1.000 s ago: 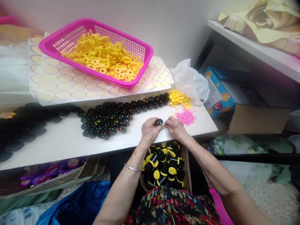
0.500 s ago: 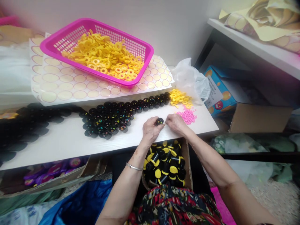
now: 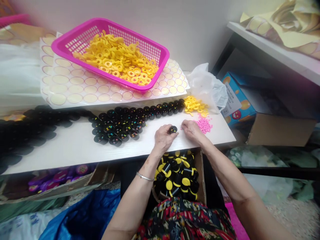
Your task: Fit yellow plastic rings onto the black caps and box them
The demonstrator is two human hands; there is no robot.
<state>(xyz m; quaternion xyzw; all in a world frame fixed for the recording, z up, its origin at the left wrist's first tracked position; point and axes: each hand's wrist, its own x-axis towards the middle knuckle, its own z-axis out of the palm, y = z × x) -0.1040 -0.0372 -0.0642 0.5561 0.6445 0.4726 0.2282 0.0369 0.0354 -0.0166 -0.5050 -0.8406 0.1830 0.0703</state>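
My left hand (image 3: 163, 137) is closed around a small black cup (image 3: 172, 129) with coloured bits inside, held over the white table (image 3: 75, 146). Just to its right, my right hand (image 3: 192, 130) has its fingers pinched together; what they hold is too small to make out. A small heap of pink beads (image 3: 205, 124) lies right beside the right hand. Behind it sits a little pile of yellow rings (image 3: 195, 105). Several filled black cups (image 3: 120, 125) stand in a cluster left of my hands.
A pink basket (image 3: 160, 53) full of yellow rings rests on sticker sheets (image 3: 75, 90) at the back. A cardboard box (image 3: 200, 173) of black-and-yellow capped pieces sits below the table edge. A clear plastic bag (image 3: 207, 88), a blue carton (image 3: 235, 103) and shelving stand at right.
My right hand has drawn slightly away from the cup toward the pink beads. The left hand keeps its hold on the cup. The view has shifted a little.
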